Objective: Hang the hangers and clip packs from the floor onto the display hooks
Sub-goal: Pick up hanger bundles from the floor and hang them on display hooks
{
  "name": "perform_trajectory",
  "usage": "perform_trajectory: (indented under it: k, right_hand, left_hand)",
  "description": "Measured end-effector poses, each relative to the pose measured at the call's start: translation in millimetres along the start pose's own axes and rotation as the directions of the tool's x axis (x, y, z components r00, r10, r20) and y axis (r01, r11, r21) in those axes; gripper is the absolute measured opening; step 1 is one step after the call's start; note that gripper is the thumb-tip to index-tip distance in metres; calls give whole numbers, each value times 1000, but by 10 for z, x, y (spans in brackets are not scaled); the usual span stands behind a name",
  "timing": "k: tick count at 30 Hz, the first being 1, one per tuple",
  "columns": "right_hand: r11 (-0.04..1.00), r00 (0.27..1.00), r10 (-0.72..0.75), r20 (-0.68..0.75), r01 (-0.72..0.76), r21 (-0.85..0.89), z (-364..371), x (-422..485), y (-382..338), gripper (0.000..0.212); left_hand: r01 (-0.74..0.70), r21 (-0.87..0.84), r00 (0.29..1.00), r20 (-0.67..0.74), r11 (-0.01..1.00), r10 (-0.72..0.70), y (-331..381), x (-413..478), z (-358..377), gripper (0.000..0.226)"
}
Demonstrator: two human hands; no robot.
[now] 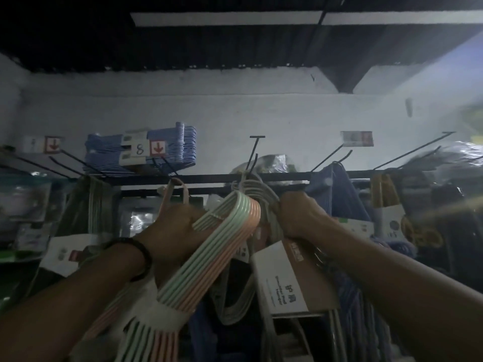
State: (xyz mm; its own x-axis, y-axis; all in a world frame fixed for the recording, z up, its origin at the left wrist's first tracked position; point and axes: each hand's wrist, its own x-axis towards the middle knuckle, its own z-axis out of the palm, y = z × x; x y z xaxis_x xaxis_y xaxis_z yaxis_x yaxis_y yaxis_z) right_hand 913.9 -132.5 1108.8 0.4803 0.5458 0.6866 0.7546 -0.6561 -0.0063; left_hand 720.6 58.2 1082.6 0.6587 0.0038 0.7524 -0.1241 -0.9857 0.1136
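Overhead, left hand (172,226) grips pastel hangers (188,280), right hand (298,215) white hangers (258,186).

Hung hangers (337,194) crowd rail (209,176) — open above hooks (413,150).

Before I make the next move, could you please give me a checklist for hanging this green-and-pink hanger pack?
1. Left hand grips the green-and-pink hanger pack: ok.
2. White band keeps the pack bundled: ok.
3. Right hand grips the white hangers already at the rail: ok.
4. Centre hook shows bare prong toward its tip: ok.
5. Pack's hook tops lined up with that prong: cannot tell.
6. Enough light to see the prong clearly: not ok, the scene is dim.
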Motion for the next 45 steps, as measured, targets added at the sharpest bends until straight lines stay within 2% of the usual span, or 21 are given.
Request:
perform_trajectory:
  k: [2,4,7,11,13,17,21,23,26,30,34,37,40,43,45]
  right_hand:
    - [999,997,50,-59,-49,17,-24,81,-61,13]
    - [997,985,70,-159,-65,38,-83,136,-126,17]
    - [988,943,138,-304,-109,111,-199,190,-213,15]
    - [978,893,186,-411,-127,166,-326,269,-267,14]
    - [971,877,210,-433,-134,198,-351,312,-256,13]
    - [962,839,248,-485,-152,227,-320,407,-239,14]
    - [938,805,317,-502,-191,288,-221,490,-247,12]
    - [928,814,329,-478,-184,324,-104,494,-227,8]
    - [926,827,315,-466,-161,341,81,529,-170,21]
    - [909,833,342,-435,-176,377,179,668,-124,6]
    - [940,896,270,-352,-166,299,279,834,-139,15]
    - [953,938,243,-246,-183,242,421,970,-118,22]
    - [977,978,188,-95,-176,119,504,1051,-47,36]
    - [993,987,116,107,-118,13,405,1071,28,29]
    - [985,973,143,180,-157,70,220,1039,60,24]
  left_hand:
    - [-18,-52,999,26,998,19,10,95,-39,56]
    - [-4,-101,1000,15,995,5,28,185,-75,35]
    - [-54,-123,997,43,991,59,75,298,-137,45]
    - [-24,-177,998,57,984,34,112,420,-195,29]
    - [-4,-235,1000,8,972,6,106,480,-195,25]
    - [14,-296,999,-31,955,-24,113,615,-177,32]
    - [73,-380,997,3,922,-78,34,727,-141,54]
    - [88,-353,996,33,932,-81,-12,734,-74,51]
    - [112,-306,993,57,945,-99,-45,718,30,24]
    - [113,-280,993,63,953,-100,-76,746,82,32]
    - [149,-303,984,-47,941,-171,-147,761,67,27]
    - [168,-306,971,-113,937,-211,-252,704,-70,29]
    - [178,-285,975,-75,942,-208,-345,569,-213,30]
    - [230,-280,967,-44,932,-252,-423,418,-306,34]
    - [269,-253,956,-49,929,-290,-465,329,-337,35]
